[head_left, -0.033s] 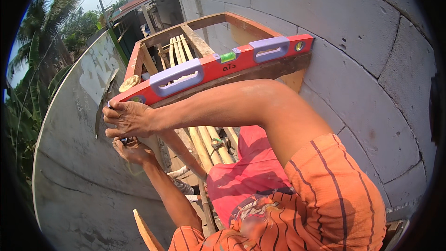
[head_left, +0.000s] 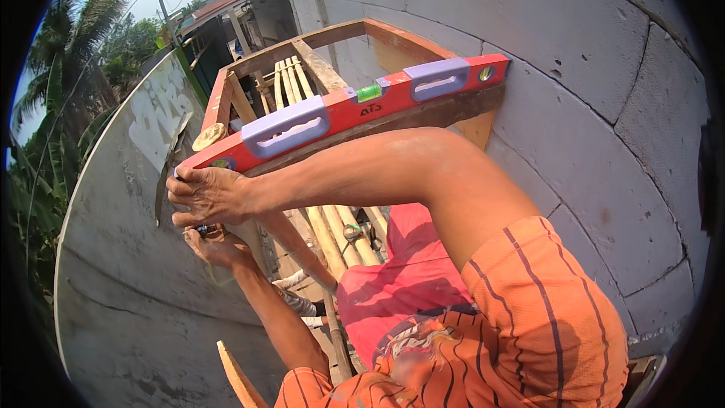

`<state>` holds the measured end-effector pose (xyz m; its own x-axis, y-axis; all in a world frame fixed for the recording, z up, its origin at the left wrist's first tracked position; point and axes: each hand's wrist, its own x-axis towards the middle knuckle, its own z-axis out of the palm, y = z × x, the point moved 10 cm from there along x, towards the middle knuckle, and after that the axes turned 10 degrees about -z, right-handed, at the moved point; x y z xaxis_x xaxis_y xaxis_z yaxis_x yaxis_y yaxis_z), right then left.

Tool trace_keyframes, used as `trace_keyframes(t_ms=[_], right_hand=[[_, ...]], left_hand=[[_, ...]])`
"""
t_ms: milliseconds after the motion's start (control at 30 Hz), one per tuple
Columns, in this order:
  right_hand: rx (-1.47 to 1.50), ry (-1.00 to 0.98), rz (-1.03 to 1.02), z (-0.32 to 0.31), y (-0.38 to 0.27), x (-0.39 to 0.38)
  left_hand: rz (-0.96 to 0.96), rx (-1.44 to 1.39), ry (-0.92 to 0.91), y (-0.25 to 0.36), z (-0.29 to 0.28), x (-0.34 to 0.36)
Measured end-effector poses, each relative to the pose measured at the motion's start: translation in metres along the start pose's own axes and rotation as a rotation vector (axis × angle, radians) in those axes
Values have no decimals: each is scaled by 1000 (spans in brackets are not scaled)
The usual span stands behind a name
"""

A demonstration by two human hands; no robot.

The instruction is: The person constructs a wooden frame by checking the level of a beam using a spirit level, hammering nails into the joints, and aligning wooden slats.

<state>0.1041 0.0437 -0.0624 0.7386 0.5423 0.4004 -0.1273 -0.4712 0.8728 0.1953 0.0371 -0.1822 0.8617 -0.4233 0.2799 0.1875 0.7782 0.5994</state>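
Along the near beam of a wooden frame (head_left: 423, 114), got a red spirit level (head_left: 343, 116), with its right end by the grey block wall (head_left: 559, 102). Got the right hand (head_left: 211, 195) curled around the level's left end. Just below, got the left hand (head_left: 219, 246) pinched around a small dark thing (head_left: 202, 229), honestly too tiny to make out.
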Motion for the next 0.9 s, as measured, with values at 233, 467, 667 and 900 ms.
trace_keyframes(t_ms=[233, 467, 667, 900], right_hand=[[75, -48, -27, -1, 1, -2], [78, -39, -36, -6, 4, -4], [71, -85, -46, -6, 4, -3], [85, -77, -62, -6, 3, -4]], left_hand=[[-22, -58, -150, 1, 23, -10], [-10, -72, -167, 1, 25, -11], [-1, -69, -141, 4, 28, -13], [7, -45, -97, 4, 28, -18]])
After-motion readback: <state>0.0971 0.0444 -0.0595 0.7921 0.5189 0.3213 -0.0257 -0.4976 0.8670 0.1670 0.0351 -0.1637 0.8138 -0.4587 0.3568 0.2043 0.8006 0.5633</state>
